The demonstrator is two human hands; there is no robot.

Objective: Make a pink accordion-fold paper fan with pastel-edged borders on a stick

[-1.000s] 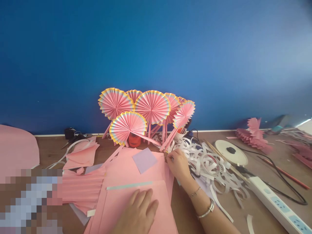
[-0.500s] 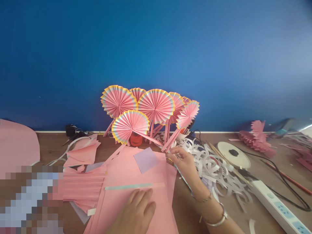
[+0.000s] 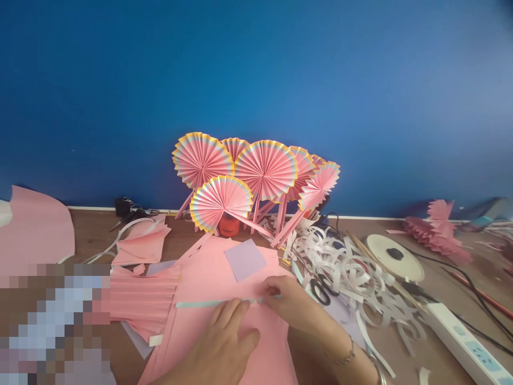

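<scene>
Large sheets of pink paper (image 3: 192, 342) lie stacked on the wooden table in front of me. A narrow light blue paper strip (image 3: 198, 305) runs across the top sheet. My left hand (image 3: 226, 339) rests on the pink paper, fingers stretched out, with the fingertips at the strip's right part. Just right of them, my right hand (image 3: 290, 302) pinches another short piece of light blue strip (image 3: 259, 301), close to the end of the first. A lilac paper square (image 3: 245, 260) lies on the pink paper above both hands.
Pink pleated paper fans (image 3: 266, 171) with yellow edges stand against the blue wall. To the right are curled white paper strips (image 3: 348, 267), scissors (image 3: 320, 291), a white round lid (image 3: 395, 262) and a power strip (image 3: 465, 342). Pleated pink paper (image 3: 140, 299) lies left.
My right hand has come from the table by the scissors to the pink paper, bringing a short light blue strip beside the first. My left hand stays flat, its fingertips now nearer the strip.
</scene>
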